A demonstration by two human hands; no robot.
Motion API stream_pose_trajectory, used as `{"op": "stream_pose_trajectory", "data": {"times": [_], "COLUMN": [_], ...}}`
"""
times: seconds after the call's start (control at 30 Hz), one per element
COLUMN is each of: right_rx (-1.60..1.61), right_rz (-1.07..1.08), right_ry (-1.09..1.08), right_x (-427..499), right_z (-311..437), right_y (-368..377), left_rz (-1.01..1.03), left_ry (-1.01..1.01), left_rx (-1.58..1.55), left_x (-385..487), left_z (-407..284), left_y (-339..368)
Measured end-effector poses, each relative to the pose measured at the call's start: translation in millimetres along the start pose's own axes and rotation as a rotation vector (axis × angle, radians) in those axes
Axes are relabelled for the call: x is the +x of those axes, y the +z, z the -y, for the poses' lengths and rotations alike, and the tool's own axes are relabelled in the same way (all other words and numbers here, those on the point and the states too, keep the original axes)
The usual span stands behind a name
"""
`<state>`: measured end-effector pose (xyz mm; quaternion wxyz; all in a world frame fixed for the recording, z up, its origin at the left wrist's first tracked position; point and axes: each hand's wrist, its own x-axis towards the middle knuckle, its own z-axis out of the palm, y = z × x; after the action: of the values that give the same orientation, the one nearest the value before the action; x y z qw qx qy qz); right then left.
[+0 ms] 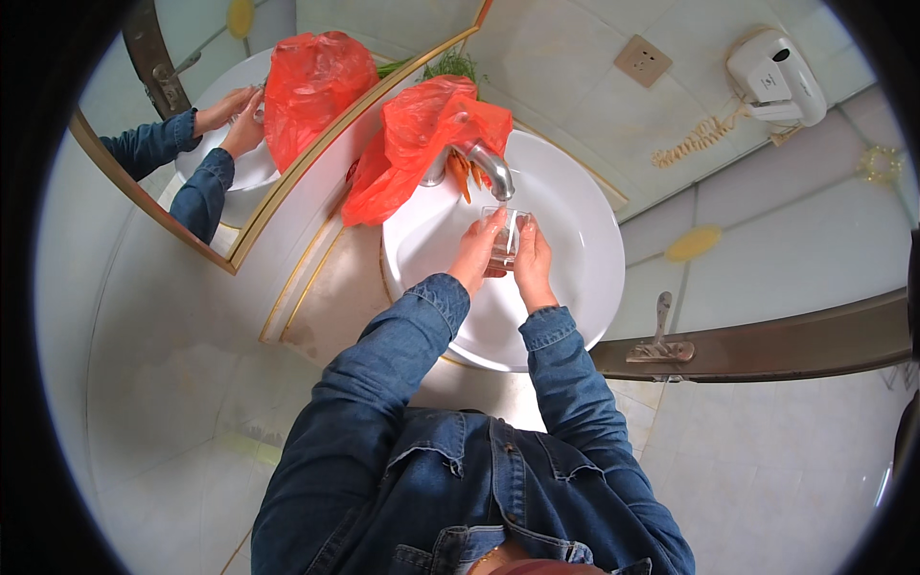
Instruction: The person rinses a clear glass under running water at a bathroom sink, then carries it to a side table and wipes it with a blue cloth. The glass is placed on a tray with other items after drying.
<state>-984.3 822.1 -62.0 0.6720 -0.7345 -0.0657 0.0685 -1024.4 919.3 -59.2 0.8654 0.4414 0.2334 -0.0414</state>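
In the head view a clear drinking glass (506, 241) is held between both hands, over a white wash basin (589, 237). My left hand (478, 248) grips its left side, some fingers passing beneath it. The right side of the glass rests against the fingers of my right hand (534, 259). Just above its rim is the spout of a metal tap (494, 171); whether water is running is hard to tell. Both hands look wet.
A red plastic bag (424, 136) lies behind and left of the tap, with carrots (458, 175) and green leaves (454, 66) by it. A gold-framed mirror (248, 241) stands at left. A hair dryer (776, 79) and socket (642, 61) are on the wall. A door handle (661, 330) is at right.
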Motion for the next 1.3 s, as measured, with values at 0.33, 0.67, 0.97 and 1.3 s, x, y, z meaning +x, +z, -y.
{"op": "stream_pose_trajectory", "data": {"times": [0.33, 0.67, 0.97, 1.3], "right_rx": [-0.242, 0.105, -0.608, 0.158], "right_rz": [0.352, 0.061, 0.552, 0.543], "right_ry": [-0.178, 0.273, -0.528, 0.191], "right_x": [15, 18, -26, -20], "right_z": [28, 34, 28, 27], "right_y": [-38, -18, -20, -23], "left_rz": [0.313, -0.068, 0.099, 0.064], "left_ry": [-0.213, 0.09, -0.123, 0.119], "left_rx": [0.011, 0.119, -0.249, -0.091], "left_x": [0, -3, 5, -2], "left_z": [-12, -14, -19, -17], "left_y": [-10, 1, -18, -6]}}
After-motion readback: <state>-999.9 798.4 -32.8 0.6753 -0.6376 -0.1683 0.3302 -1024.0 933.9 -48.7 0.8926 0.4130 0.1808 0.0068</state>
